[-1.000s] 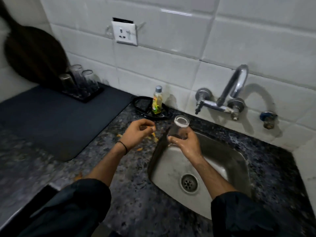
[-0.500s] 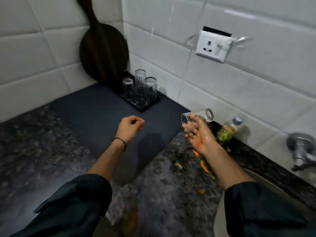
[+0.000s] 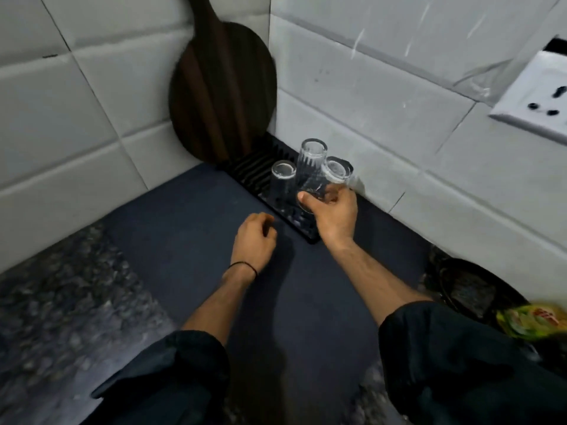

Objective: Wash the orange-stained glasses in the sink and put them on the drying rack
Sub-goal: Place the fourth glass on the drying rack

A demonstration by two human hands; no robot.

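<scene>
This is a home kitchen, seen at a corner of it. A black slatted drying rack (image 3: 245,171) sits where two walls of white tiles (image 3: 368,102) meet, and clear glasses (image 3: 282,179) stand upside down on it. Behind the rack a round, dark wooden chopping board (image 3: 221,93) leans upright in the corner. Under the rack lies a dark mat (image 3: 184,225), spread over a speckled grey stone worktop (image 3: 61,302). Right of the rack a white wall socket (image 3: 534,108) is set in the tiles. Nearer on that side is a blurred bottle (image 3: 534,320) with a green-and-yellow label.
</scene>
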